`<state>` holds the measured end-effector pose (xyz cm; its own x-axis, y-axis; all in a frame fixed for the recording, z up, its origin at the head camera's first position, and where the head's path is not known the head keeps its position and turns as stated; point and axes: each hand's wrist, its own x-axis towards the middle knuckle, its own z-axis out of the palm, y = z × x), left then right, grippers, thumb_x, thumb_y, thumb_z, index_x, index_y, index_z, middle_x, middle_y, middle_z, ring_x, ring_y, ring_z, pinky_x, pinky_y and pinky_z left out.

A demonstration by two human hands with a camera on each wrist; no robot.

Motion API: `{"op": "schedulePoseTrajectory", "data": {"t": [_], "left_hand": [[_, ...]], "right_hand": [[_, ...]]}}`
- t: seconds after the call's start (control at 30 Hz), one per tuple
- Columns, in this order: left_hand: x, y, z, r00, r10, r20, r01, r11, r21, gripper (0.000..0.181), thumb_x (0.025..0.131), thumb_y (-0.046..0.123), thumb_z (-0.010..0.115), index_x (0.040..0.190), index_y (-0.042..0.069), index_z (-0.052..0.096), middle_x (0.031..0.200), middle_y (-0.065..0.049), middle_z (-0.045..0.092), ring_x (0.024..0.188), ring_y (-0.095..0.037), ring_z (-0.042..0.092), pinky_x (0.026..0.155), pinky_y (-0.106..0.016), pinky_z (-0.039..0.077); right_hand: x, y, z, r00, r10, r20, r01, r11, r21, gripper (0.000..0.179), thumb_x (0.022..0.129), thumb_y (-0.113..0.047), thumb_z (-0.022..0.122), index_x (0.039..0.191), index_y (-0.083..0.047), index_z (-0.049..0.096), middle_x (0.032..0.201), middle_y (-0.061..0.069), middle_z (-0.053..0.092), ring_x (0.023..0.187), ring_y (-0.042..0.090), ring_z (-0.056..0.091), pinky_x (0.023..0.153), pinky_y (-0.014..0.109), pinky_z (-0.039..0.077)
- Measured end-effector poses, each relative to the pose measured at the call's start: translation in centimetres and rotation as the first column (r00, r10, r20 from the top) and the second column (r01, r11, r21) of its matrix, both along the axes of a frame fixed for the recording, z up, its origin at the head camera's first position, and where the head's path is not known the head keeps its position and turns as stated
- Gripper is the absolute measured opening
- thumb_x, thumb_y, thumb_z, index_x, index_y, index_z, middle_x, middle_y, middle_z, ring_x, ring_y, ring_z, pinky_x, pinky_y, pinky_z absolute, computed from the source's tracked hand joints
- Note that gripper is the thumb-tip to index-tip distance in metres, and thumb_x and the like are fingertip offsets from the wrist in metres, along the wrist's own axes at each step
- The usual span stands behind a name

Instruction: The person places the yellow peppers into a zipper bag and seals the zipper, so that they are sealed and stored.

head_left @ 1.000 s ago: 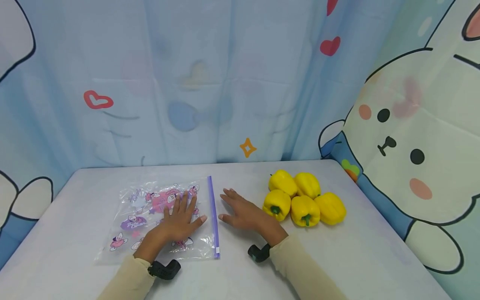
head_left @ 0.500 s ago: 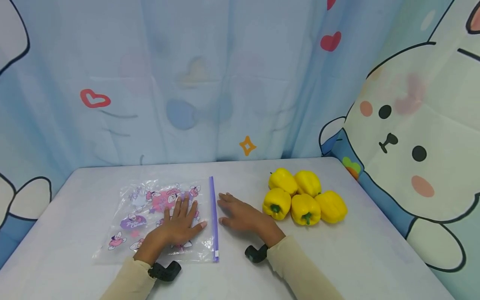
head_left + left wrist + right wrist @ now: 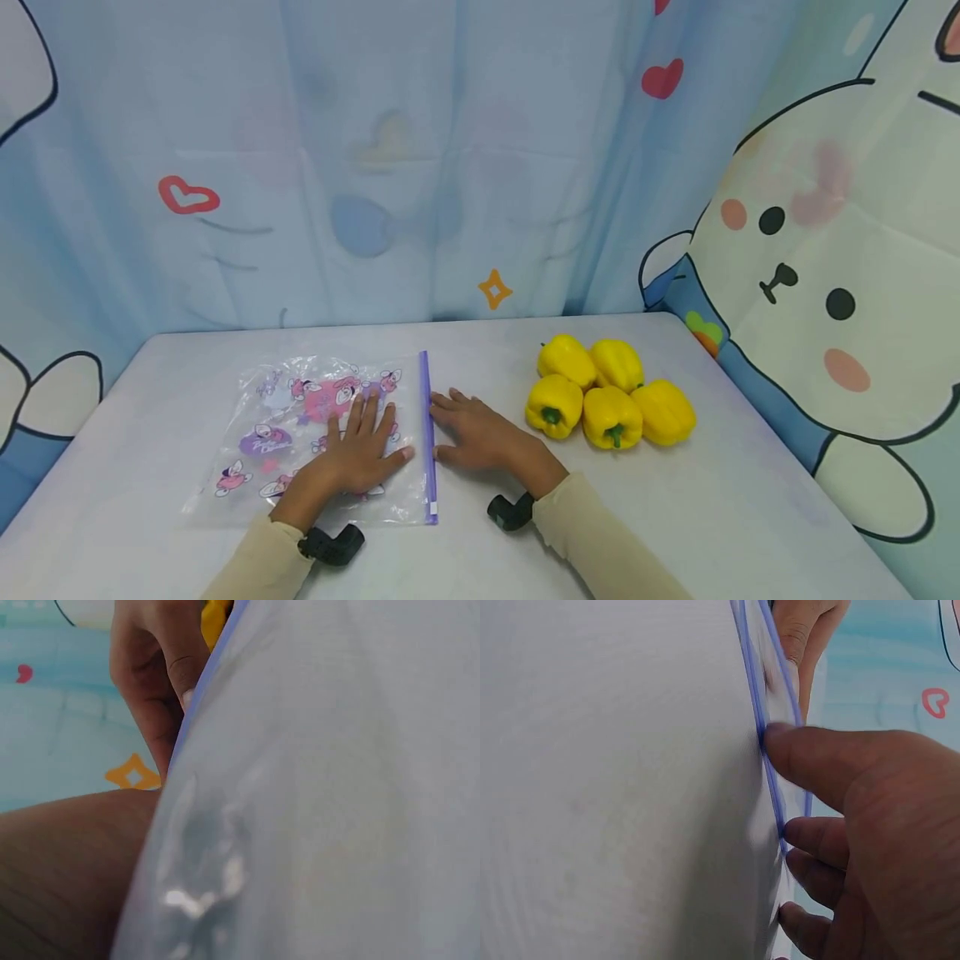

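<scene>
A clear plastic zip bag (image 3: 257,485) with pink and purple cartoon prints lies flat on the white table. Its purple zip strip (image 3: 428,417) runs along the right side. My left hand (image 3: 352,457) rests on the bag with fingers spread. My right hand (image 3: 480,437) is at the strip, fingers extended, its fingertips touching the edge. In the right wrist view, the thumb (image 3: 810,754) and fingers of that hand reach the purple strip (image 3: 763,731). The left wrist view has the left hand (image 3: 67,862) large and blurred at lower left, with the right hand (image 3: 154,664) beyond the strip.
Several yellow bell peppers (image 3: 612,418) sit clustered on the table (image 3: 742,500), right of the right hand. Behind the table hangs a blue cartoon curtain (image 3: 300,108). Each wrist wears a black camera mount (image 3: 333,546).
My right hand has moved slightly left, from just beside the zip strip to touching it. The left hand has shifted slightly on the bag. The peppers stay in place.
</scene>
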<state>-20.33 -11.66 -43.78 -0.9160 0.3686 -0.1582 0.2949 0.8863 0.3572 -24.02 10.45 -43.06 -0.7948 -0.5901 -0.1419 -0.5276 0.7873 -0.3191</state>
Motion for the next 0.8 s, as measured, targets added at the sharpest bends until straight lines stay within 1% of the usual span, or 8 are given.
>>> {"op": "schedulePoseTrajectory", "data": {"t": [0.1,0.17,0.27,0.37,0.43,0.53,0.7,0.8], "left_hand": [[0.15,0.18,-0.05,1.000,0.013,0.000,-0.013,1.000,-0.004,0.081,0.098,0.051,0.042,0.154,-0.001,0.016,0.158,-0.027,-0.004,0.143,-0.043,-0.012,0.106,-0.069,-0.010],[0.21,0.30,-0.06,1.000,0.009,-0.013,-0.009,1.000,-0.009,0.081,0.098,0.051,0.041,0.154,-0.001,0.015,0.158,-0.026,-0.005,0.143,-0.042,-0.012,0.106,-0.068,-0.009],[0.21,0.44,-0.13,0.998,-0.025,-0.050,0.026,1.000,0.010,0.076,0.100,0.046,0.041,0.154,-0.002,0.016,0.158,-0.026,-0.003,0.144,-0.041,-0.008,0.107,-0.067,-0.008],[0.14,0.50,-0.19,0.996,-0.076,-0.052,0.078,0.996,0.038,0.069,0.102,0.039,0.039,0.154,-0.001,0.017,0.159,-0.024,-0.001,0.145,-0.040,-0.006,0.109,-0.065,-0.007],[0.16,0.49,-0.11,0.994,-0.100,-0.031,0.102,0.994,0.050,0.066,0.103,0.036,0.037,0.154,-0.001,0.017,0.160,-0.023,-0.001,0.145,-0.038,-0.006,0.110,-0.064,-0.008],[0.20,0.34,0.02,0.993,-0.116,0.001,0.115,0.992,0.044,0.066,0.103,0.038,0.034,0.154,-0.001,0.017,0.160,-0.021,-0.002,0.145,-0.037,-0.008,0.110,-0.063,-0.008],[0.09,0.02,0.12,0.992,-0.113,0.050,0.112,0.994,0.016,0.079,0.100,0.053,0.030,0.154,-0.001,0.012,0.161,-0.019,-0.005,0.145,-0.034,-0.011,0.110,-0.061,-0.011],[0.09,-0.21,0.35,0.992,-0.104,0.071,0.103,0.995,0.013,0.086,0.098,0.060,0.031,0.154,-0.001,0.011,0.161,-0.018,-0.006,0.145,-0.035,-0.011,0.110,-0.062,-0.010]], "right_hand": [[0.04,-0.10,0.07,1.000,0.008,0.001,-0.009,1.000,0.011,0.067,0.091,-0.039,0.063,0.149,-0.015,0.041,0.157,-0.004,0.028,0.146,0.024,0.016,0.115,0.047,0.018],[0.00,-0.13,0.12,1.000,0.013,-0.006,-0.013,1.000,0.017,0.066,0.091,-0.038,0.064,0.148,-0.014,0.042,0.156,-0.004,0.030,0.146,0.024,0.017,0.115,0.047,0.018],[-0.10,-0.14,0.12,1.000,0.018,-0.021,-0.017,1.000,0.025,0.065,0.091,-0.038,0.064,0.147,-0.014,0.044,0.155,-0.003,0.032,0.145,0.024,0.019,0.115,0.047,0.019],[-0.15,-0.11,0.08,0.999,0.025,-0.029,-0.024,0.999,0.026,0.065,0.090,-0.038,0.065,0.147,-0.014,0.045,0.155,-0.003,0.033,0.145,0.024,0.020,0.115,0.047,0.019],[-0.09,-0.09,0.10,0.999,0.026,-0.030,-0.025,0.999,0.021,0.065,0.090,-0.038,0.066,0.146,-0.013,0.046,0.155,-0.003,0.033,0.145,0.025,0.021,0.115,0.047,0.020],[0.04,-0.11,0.21,0.999,0.024,-0.038,-0.023,0.999,0.024,0.064,0.090,-0.039,0.065,0.146,-0.014,0.046,0.155,-0.003,0.033,0.145,0.025,0.021,0.114,0.047,0.021],[0.14,-0.18,0.41,0.997,0.025,-0.067,-0.022,0.998,0.054,0.065,0.090,-0.042,0.064,0.146,-0.016,0.045,0.155,-0.004,0.032,0.144,0.025,0.022,0.114,0.047,0.023],[0.11,-0.19,0.45,0.997,0.027,-0.068,-0.022,0.997,0.067,0.066,0.091,-0.046,0.062,0.147,-0.017,0.044,0.156,-0.004,0.031,0.145,0.025,0.021,0.114,0.047,0.022]]}}
